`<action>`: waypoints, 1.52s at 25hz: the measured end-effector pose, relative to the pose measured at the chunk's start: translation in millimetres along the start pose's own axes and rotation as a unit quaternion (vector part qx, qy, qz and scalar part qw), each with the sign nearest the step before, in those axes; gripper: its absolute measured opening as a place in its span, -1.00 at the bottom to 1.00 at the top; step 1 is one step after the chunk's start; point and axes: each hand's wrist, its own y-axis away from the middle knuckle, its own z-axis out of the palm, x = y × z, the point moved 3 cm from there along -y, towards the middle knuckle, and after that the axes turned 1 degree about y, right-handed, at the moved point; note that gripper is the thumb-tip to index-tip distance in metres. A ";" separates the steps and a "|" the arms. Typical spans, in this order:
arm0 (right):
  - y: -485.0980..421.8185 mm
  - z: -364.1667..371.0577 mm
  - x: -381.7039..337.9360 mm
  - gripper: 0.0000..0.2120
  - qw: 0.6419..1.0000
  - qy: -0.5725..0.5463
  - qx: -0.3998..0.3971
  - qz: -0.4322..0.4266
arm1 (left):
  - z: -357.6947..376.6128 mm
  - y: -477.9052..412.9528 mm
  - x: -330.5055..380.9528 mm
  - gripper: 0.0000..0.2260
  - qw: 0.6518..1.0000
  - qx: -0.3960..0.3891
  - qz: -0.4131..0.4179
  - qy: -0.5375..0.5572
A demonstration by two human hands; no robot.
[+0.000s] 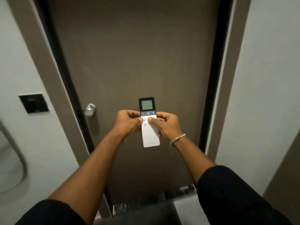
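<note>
A slim white remote control (150, 135) with a dark top and a small lit green screen is held upright in front of a brown door. My left hand (127, 121) grips its left side, thumb lying on the white button area. My right hand (165, 124) grips the right side, its thumb pressing on a button by the blue one. A silver chain bracelet (177, 139) circles my right wrist. Both arms reach forward in black short sleeves.
The brown door (138, 54) fills the middle, with a round silver knob (90, 109) at its left edge. A black wall switch plate (33, 103) sits on the pale wall to the left. A pale wall stands on the right.
</note>
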 end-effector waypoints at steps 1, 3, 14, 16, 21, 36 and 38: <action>-8.2 14.5 -26.5 -0.78 0.999 -0.009 -0.016 -0.027 | -20.5 0.0 23.8 -0.87 1.000 0.008 0.018 0.010; -19.1 35.5 -71.3 -0.84 0.996 -0.025 -0.040 -0.073 | -51.4 2.7 65.3 -0.86 0.998 0.013 0.049 0.030; -29.8 58.4 -225.2 -0.67 0.969 -0.064 -0.084 -0.222 | -110.8 32.9 201.1 -0.84 0.978 0.048 0.201 0.032; -29.3 56.3 -240.0 -0.68 0.965 -0.076 -0.094 -0.231 | -114.3 36.3 213.8 -0.82 0.974 0.044 0.221 0.029; -29.4 49.0 -257.8 -0.63 0.961 -0.094 -0.079 -0.246 | -113.2 43.3 237.7 -0.84 0.964 0.024 0.265 0.015; -20.6 27.3 -278.8 -0.67 0.956 -0.098 -0.073 -0.266 | -99.5 53.8 260.1 -0.89 0.954 -0.002 0.300 0.023; -19.3 26.3 -279.9 -0.70 0.956 -0.095 -0.073 -0.268 | -98.9 54.9 261.5 -0.88 0.953 -0.006 0.302 0.026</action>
